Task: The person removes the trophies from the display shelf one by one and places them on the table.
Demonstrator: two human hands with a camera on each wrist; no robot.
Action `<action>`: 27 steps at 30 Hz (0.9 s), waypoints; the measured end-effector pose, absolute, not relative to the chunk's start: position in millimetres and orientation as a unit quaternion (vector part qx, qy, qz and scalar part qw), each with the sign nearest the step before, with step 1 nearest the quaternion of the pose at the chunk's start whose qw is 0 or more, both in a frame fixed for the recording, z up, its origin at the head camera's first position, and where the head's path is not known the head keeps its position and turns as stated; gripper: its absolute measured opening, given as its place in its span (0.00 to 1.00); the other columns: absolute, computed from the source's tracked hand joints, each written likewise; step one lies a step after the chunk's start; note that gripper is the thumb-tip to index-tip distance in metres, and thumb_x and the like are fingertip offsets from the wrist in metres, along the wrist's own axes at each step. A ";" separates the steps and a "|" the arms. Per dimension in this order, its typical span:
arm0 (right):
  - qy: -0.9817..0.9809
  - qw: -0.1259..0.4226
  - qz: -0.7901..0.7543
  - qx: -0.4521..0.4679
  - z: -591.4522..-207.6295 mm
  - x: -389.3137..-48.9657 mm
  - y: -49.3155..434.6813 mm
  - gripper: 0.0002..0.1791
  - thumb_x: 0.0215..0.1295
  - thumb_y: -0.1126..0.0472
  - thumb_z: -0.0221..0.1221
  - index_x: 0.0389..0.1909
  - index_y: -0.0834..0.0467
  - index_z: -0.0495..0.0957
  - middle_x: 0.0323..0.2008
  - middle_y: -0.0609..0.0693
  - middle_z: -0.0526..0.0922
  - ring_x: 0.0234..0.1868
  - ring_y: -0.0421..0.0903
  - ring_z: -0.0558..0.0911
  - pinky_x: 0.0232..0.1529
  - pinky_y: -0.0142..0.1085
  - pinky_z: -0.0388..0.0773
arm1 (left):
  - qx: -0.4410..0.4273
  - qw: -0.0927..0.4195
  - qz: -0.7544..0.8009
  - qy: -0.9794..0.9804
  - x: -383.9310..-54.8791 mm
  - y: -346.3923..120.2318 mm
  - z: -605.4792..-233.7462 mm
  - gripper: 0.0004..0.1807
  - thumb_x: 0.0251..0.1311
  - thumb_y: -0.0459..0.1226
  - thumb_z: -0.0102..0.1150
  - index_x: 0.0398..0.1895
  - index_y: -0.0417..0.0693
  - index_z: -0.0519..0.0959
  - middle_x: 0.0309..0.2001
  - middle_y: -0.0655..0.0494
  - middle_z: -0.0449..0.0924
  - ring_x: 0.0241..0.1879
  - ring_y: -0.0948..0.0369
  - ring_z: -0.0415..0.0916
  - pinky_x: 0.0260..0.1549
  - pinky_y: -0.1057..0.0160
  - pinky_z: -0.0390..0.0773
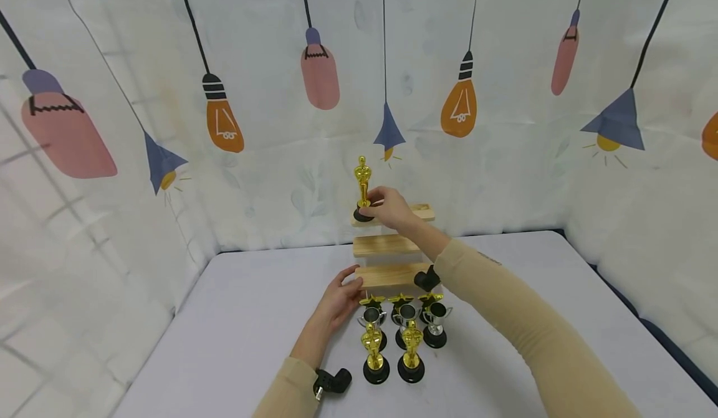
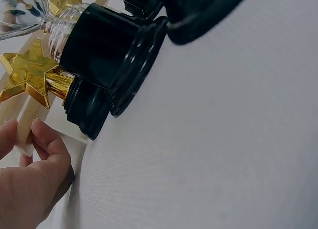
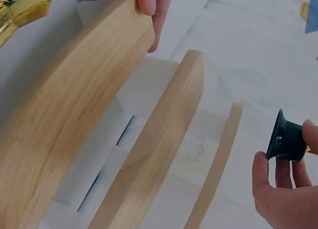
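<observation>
My right hand (image 1: 394, 208) pinches a gold figure trophy (image 1: 363, 177) low down, near its black base (image 3: 289, 140). The trophy stands upright in the head view, over the left end of the top tier (image 1: 422, 213) of a three-tier wooden stand. In the right wrist view a gap shows between base and wood. At the left end of the stand's lowest tier (image 1: 387, 275), my left hand (image 1: 340, 299) grips the board's edge, thumb and fingers on either side of the wood (image 2: 27, 124). The middle tier (image 1: 384, 245) holds nothing.
Before the stand, trophies stand in rows on the white table (image 1: 269, 306): gold stars (image 1: 401, 299), silver cups (image 1: 436, 324) and, nearest, two gold figures (image 1: 412, 343). A white curtain (image 1: 280, 187) printed with lamps hangs behind and at both sides.
</observation>
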State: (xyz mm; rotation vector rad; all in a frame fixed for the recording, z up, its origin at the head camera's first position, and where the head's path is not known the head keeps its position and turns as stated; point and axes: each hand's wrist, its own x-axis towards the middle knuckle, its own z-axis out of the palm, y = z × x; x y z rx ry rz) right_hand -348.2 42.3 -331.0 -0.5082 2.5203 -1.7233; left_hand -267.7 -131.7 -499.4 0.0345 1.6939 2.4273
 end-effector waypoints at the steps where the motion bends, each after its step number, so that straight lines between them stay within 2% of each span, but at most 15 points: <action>1: 0.813 0.023 -0.557 -0.168 -331.0 -346.8 42.6 0.22 0.68 0.62 0.68 0.59 0.64 0.75 0.55 0.57 0.79 0.59 0.55 0.78 0.57 0.45 0.78 | 0.010 0.091 0.816 0.570 -267.7 -132.0 -499.5 0.31 0.77 0.29 0.49 0.78 0.33 0.52 0.55 0.39 0.74 0.46 0.58 0.78 0.45 0.61 0.78; 15: 0.798 0.048 -0.567 -0.197 -331.8 -328.0 50.9 0.22 0.68 0.62 0.68 0.58 0.65 0.75 0.55 0.58 0.78 0.59 0.56 0.78 0.58 0.48 0.76 | 0.003 0.096 0.819 0.566 -269.8 -133.8 -498.9 0.31 0.76 0.29 0.50 0.78 0.34 0.53 0.57 0.37 0.73 0.46 0.56 0.77 0.45 0.60 0.78; 27: 0.808 0.078 -0.546 -0.206 -335.7 -300.1 61.3 0.23 0.67 0.59 0.69 0.59 0.61 0.76 0.55 0.55 0.79 0.59 0.54 0.78 0.59 0.51 0.76 | -0.007 0.098 0.811 0.577 -270.2 -132.8 -498.6 0.31 0.76 0.31 0.52 0.78 0.35 0.54 0.61 0.34 0.70 0.49 0.55 0.77 0.47 0.60 0.78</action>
